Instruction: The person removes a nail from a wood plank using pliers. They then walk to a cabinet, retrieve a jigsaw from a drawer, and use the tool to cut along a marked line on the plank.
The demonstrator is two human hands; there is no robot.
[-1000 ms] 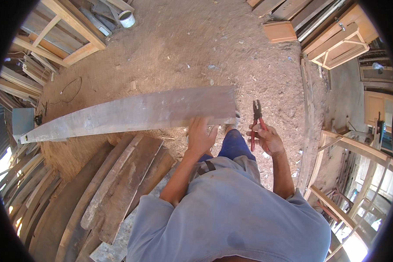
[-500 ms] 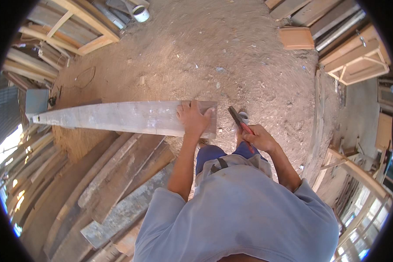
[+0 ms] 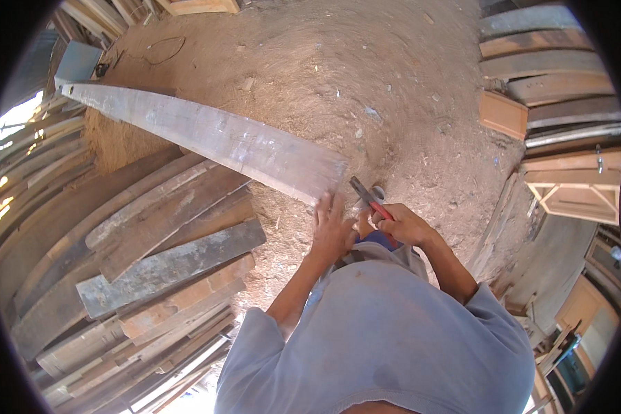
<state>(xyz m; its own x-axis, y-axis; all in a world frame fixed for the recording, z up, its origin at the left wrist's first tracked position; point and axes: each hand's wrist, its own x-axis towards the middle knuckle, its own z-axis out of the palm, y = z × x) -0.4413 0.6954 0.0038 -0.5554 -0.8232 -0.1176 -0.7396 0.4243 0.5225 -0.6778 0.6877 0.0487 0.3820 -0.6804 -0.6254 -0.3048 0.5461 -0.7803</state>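
Observation:
A long, wide grey wooden board (image 3: 221, 138) runs from the far left toward me, its near end in front of my body. My left hand (image 3: 332, 224) is at the near corner of that end, fingers stretched out and touching or just beside the edge. It grips nothing that I can see. To the right of the board, my right hand (image 3: 401, 224) is wrapped round a hand tool with a red handle and a dark metal front part (image 3: 367, 195). The tool points away and to the left. Its exact kind is not clear.
Several old planks (image 3: 172, 255) lie stacked at the left. A blue-grey box (image 3: 79, 61) stands by the board's far end, near a dark cord (image 3: 165, 48). More boards (image 3: 545, 62) and a wooden frame (image 3: 576, 196) are on the right. The ground (image 3: 297, 90) is dusty.
My left hand has slid back from the board's upper face to its near corner. My view has turned, so the board now slants. The right hand keeps its hold on the tool.

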